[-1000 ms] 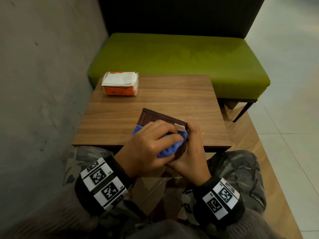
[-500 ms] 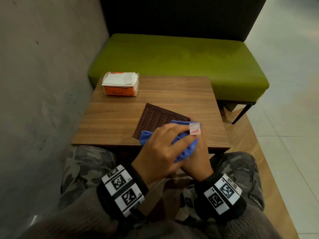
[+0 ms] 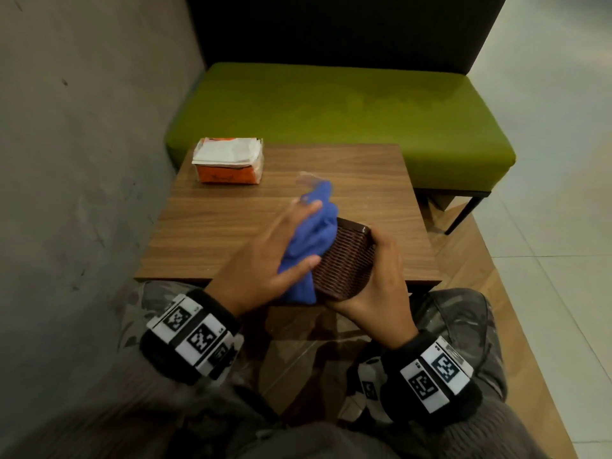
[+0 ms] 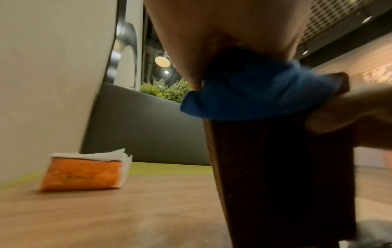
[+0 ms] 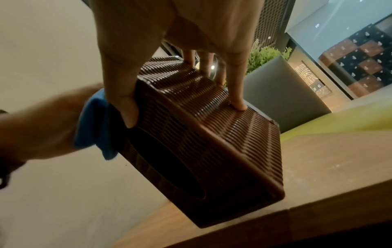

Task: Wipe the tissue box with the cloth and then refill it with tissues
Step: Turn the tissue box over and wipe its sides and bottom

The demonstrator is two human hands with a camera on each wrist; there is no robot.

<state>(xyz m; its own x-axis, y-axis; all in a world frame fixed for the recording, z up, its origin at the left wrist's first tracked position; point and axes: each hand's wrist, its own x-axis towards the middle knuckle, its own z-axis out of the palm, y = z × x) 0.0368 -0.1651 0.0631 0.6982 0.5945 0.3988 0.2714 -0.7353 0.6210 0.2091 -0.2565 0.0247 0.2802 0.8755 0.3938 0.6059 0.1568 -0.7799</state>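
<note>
A brown woven tissue box (image 3: 347, 260) is tilted on edge at the table's near side. My right hand (image 3: 377, 273) grips it, thumb on one face and fingers (image 5: 237, 100) on the ribbed side; its oval opening (image 5: 169, 159) faces down toward me. With its fingers stretched out, my left hand (image 3: 281, 246) presses a blue cloth (image 3: 311, 236) against the box's left face. In the left wrist view the cloth (image 4: 254, 94) lies bunched over the box's top edge. An orange pack of white tissues (image 3: 228, 160) lies at the table's far left corner.
The small wooden table (image 3: 231, 226) stands against a grey wall (image 3: 82, 160) on the left. A green bench (image 3: 331, 104) with a dark backrest runs behind it. My knees are under the near edge, and tiled floor lies to the right.
The box has been turned and stood more upright in my right hand. My left hand has gone from curled round the cloth to flat, and the cloth has swept up the box's left face.
</note>
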